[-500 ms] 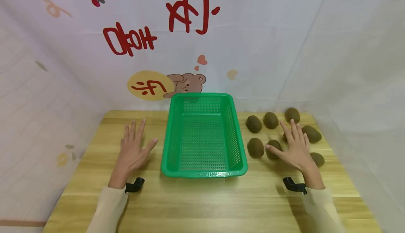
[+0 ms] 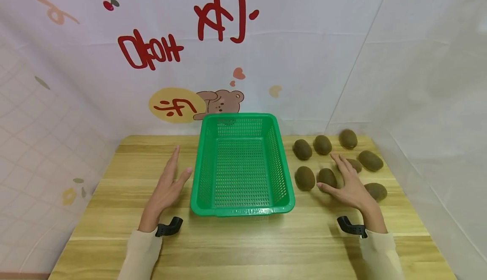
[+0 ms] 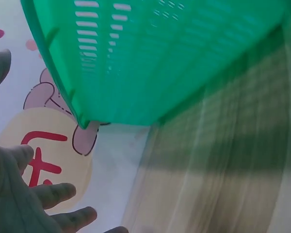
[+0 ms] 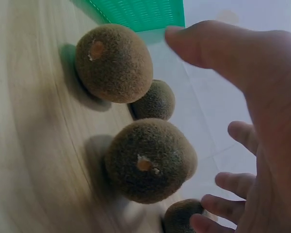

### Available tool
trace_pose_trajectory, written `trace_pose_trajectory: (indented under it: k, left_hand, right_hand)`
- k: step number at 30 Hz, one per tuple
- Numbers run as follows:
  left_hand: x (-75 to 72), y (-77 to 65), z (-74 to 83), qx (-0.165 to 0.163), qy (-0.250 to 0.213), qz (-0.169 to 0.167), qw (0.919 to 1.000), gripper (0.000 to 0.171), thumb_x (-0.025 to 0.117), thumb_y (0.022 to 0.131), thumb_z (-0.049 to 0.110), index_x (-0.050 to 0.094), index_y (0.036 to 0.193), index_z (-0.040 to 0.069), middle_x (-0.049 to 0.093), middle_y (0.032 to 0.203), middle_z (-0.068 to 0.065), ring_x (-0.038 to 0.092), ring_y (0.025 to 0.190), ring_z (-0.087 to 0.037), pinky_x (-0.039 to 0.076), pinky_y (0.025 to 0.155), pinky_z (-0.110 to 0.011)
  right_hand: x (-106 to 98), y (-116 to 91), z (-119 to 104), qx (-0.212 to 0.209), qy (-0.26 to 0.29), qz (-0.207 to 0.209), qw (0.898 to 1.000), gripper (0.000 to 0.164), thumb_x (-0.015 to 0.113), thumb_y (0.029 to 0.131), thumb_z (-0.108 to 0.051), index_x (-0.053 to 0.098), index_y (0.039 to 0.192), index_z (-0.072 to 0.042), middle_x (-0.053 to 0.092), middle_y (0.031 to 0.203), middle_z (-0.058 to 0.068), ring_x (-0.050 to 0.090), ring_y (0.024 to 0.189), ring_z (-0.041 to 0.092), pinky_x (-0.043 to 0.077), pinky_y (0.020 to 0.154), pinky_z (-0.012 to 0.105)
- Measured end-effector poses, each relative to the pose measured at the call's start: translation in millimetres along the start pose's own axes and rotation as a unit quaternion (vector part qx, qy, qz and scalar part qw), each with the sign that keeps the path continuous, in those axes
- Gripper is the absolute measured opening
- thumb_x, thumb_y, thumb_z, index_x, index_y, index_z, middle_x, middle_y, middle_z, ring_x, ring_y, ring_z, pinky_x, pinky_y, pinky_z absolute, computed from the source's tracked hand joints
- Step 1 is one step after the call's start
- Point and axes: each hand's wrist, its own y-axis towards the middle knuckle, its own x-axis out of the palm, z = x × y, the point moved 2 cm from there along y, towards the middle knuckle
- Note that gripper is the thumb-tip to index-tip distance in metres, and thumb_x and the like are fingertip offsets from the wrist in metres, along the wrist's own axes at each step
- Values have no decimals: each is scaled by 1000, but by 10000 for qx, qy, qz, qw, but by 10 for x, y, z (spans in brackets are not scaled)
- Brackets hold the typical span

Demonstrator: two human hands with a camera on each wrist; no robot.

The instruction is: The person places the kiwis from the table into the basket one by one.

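Note:
A green plastic basket (image 2: 242,211) with perforated sides stands in the middle of the wooden table. To its right lie several brown kiwis (image 2: 305,178), loosely spread out. My right hand (image 2: 351,189) hovers over them, fingers spread, its thumb overlapping one kiwi (image 2: 327,178) in the head view. The right wrist view shows that kiwi (image 4: 148,165) below the thumb, with nothing in the palm. My left hand (image 2: 167,191) is held beside the basket's left wall, thumb apart and fingers extended. In the left wrist view its fingers (image 3: 58,194) point past the basket's side (image 3: 121,73).
The wooden table (image 2: 228,250) ends at a white printed cloth (image 2: 296,60) behind the basket. More cloth hangs along the left and right sides. Another kiwi (image 2: 376,191) lies near the table's right edge, beside my right wrist.
My left hand has turned onto its edge and moved slightly right, toward the basket. The right hand has shifted a little left and turned, its fingers closer together. The head view has shifted slightly.

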Motion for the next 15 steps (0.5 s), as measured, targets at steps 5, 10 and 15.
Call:
trace_pose_trajectory:
  k: [5, 10, 15]
  left_hand:
    - [77, 23, 54, -159, -679, -121, 9975, 74, 49, 109, 39, 0, 165, 35, 11, 173, -9, 14, 159, -38, 23, 122, -72]
    - [127, 28, 95, -306, -1214, -248, 9918, 72, 50, 109, 37, 6, 165, 33, 23, 169, -14, 25, 155, -41, 23, 121, -72]
    - [145, 8, 130, -249, -1620, -325, 9859, 67, 52, 109, 31, 17, 166, 24, 32, 164, -17, 34, 150, -42, 41, 120, -51]
  right_hand:
    - [22, -36, -4, -79, 24, -74, 9999, 108, 79, 87, -53, 14, 167, -22, 13, 169, 23, 20, 150, 56, 32, 102, 84]
    - [34, -43, -3, -124, 77, -177, 9997, 104, 77, 88, -53, 17, 166, -20, 22, 165, 26, 34, 142, 55, 38, 101, 79]
    - [54, -22, 6, -164, 267, -302, 9991, 99, 76, 91, -49, 21, 165, -14, 33, 159, 28, 46, 132, 51, 47, 100, 70]
